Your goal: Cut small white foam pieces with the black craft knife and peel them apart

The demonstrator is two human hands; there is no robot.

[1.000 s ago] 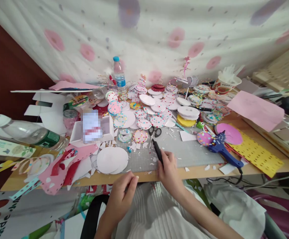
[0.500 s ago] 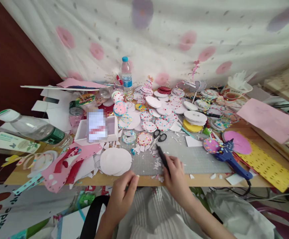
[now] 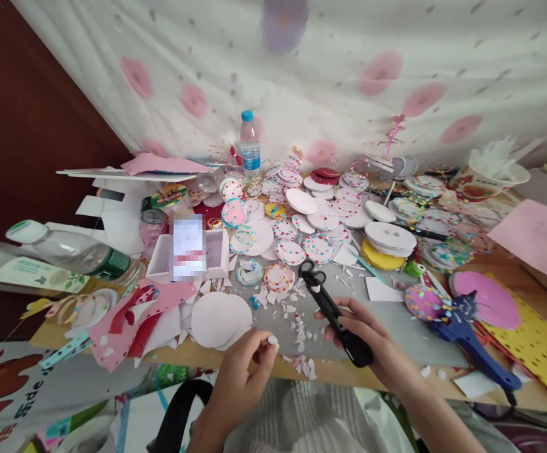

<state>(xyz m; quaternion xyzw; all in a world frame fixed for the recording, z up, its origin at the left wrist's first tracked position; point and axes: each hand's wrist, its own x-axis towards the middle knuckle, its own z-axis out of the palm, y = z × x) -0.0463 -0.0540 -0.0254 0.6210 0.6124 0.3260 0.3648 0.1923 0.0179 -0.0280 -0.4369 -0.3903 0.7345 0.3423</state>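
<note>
The black pen-shaped tool (image 3: 338, 325) lay across my right hand (image 3: 372, 336), which was closed around its thick butt end near the front edge of the table (image 3: 447, 390). Its long axis ran on a slant, from that butt low and to the right, up and away to the left, so the thin tip pointed at the black-handled scissors (image 3: 312, 274) lying just beyond it on the grey cutting mat (image 3: 396, 327). I could not tell whether tip and scissors touched. My left hand (image 3: 240, 384) was lower and to the left, over the table's near edge, with thumb and forefinger pinched narrow on a tiny white scrap (image 3: 272, 340). That scrap sat to the left of the tool and a little nearer me than its tip, so the right hand was plainly the nearer one to the tool, and the left stood apart from it with a scatter of white offcuts (image 3: 302, 365) between. Just beyond the left hand lay a stack of plain white paper circles (image 3: 220, 319). Farther back the table was crowded with dotted paper discs (image 3: 318, 248), and off to the right, well apart from both hands, rested the blue glue gun (image 3: 466, 327) beside a pink circle (image 3: 488, 299)
</note>
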